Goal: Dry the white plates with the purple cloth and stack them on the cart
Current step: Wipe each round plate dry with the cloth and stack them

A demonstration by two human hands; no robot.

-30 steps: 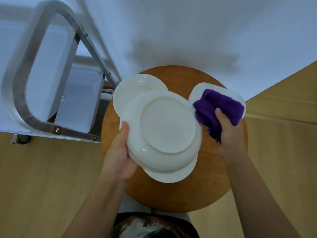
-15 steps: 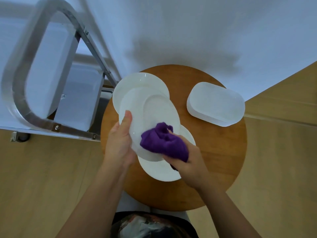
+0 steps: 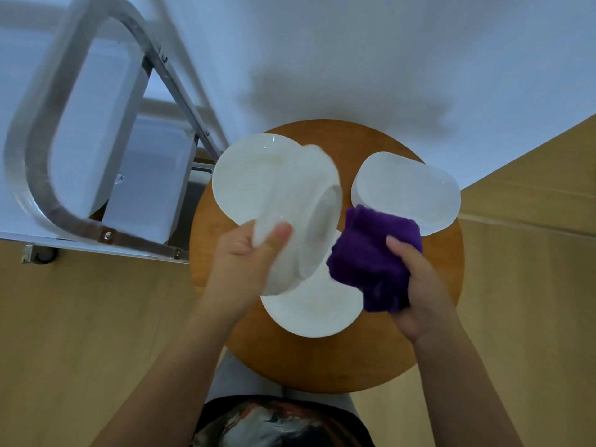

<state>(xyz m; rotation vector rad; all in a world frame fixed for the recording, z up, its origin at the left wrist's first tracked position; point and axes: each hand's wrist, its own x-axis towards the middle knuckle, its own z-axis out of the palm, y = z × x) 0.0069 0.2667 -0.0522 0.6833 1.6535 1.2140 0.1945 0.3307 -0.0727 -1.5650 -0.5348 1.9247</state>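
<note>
I see the left hand (image 3: 245, 256) gripping a tilted, blurred white plate (image 3: 303, 217) by its rim, thumb curled over it, above the round wooden table (image 3: 322, 366). Right hand (image 3: 416, 285) has fingers clamped on the bunched purple cloth (image 3: 371, 266), just beside that plate. Two more plates (image 3: 245, 179) lie on the table; cart (image 3: 80, 130) at left.

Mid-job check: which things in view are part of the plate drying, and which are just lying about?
Job:
held plate, in left hand
purple cloth, in right hand
two plates on stool
cart

Lying about:
oblong white dish
round wooden stool
</note>
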